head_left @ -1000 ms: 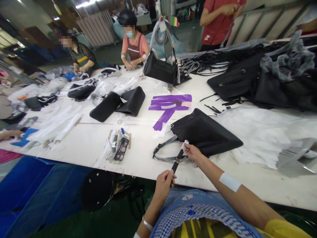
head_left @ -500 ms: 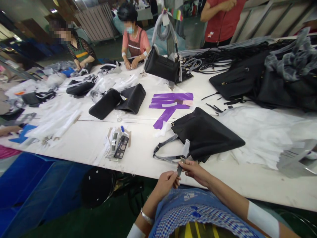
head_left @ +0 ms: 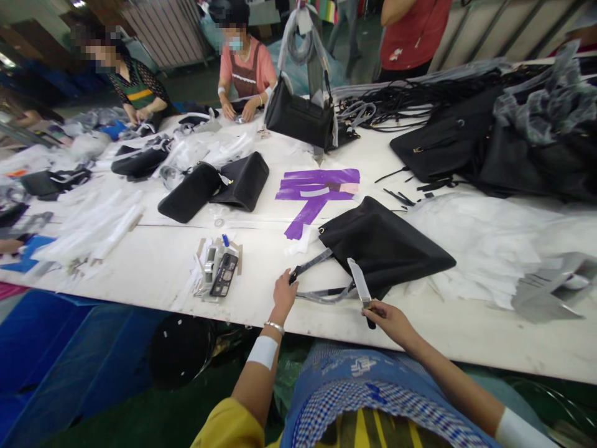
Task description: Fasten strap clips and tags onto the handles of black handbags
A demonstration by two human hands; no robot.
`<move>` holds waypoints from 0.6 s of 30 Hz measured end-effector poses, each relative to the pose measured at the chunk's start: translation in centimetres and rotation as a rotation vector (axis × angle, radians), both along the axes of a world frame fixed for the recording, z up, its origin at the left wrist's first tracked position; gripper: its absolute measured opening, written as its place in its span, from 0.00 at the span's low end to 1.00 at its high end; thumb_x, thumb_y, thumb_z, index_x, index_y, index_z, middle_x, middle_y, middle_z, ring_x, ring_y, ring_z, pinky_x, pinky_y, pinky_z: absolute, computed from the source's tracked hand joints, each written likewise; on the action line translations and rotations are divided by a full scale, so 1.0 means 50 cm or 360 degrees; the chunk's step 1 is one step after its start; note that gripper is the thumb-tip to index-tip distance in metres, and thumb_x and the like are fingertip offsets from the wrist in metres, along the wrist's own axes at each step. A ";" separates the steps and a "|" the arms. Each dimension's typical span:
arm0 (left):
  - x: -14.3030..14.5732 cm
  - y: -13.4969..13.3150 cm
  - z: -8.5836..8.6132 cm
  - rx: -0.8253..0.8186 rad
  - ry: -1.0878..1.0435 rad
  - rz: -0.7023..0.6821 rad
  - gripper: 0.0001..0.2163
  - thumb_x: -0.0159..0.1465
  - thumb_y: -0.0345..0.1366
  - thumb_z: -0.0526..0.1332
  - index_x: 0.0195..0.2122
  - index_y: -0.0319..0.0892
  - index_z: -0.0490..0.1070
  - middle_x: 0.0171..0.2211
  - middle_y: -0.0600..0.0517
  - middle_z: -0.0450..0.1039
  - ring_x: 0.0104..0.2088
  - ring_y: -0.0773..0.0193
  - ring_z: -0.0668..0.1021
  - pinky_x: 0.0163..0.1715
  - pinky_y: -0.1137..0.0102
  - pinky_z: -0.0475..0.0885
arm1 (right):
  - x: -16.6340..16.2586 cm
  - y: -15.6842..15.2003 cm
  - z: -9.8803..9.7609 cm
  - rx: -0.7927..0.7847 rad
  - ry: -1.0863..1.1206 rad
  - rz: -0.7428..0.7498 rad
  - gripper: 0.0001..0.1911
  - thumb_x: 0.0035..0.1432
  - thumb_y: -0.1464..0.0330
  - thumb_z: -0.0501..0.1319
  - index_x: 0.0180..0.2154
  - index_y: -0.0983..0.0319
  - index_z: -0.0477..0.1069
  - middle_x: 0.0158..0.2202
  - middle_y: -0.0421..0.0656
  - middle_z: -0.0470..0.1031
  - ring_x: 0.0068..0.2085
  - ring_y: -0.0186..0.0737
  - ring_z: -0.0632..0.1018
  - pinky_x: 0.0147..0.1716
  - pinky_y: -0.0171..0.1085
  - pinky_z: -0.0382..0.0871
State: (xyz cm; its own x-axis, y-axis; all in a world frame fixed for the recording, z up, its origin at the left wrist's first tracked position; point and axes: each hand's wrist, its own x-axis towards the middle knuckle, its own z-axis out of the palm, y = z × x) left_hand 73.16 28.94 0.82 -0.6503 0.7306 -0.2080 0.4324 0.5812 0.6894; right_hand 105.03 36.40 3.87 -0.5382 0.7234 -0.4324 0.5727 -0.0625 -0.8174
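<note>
A black bag [head_left: 387, 242] lies on the white table in front of me, its handle strap [head_left: 314, 264] looping out to the left in clear wrap. At the bend of that loop, my left hand [head_left: 283, 294] has its fingers closed on the strap. My right hand [head_left: 386, 317] pinches a short strap end [head_left: 359, 280] near its buckle. Pale wrapping covers the upper part of this piece, and a dark tip pokes out below my fingers.
Purple tape strips [head_left: 305, 193] mark the table beyond the bag. A small tray of tools [head_left: 224, 275] sits to the left. White wrapping sheets [head_left: 480, 242] and stacked black bags [head_left: 466, 143] are at right. A black handbag [head_left: 298, 115] hangs ahead; co-workers sit across.
My left hand has left the strap end near my right hand and moved up-left to the handle loop. My right hand has shifted slightly right, still holding the strap end.
</note>
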 end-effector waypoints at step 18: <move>0.043 -0.100 0.080 0.0872 -0.1397 0.0722 0.15 0.56 0.44 0.66 0.37 0.39 0.73 0.45 0.44 0.75 0.44 0.62 0.76 0.52 0.63 0.68 | -0.136 -0.016 0.038 0.0695 0.0238 0.0664 0.17 0.63 0.63 0.55 0.51 0.58 0.71 0.50 0.49 0.75 0.51 0.47 0.75 0.52 0.45 0.69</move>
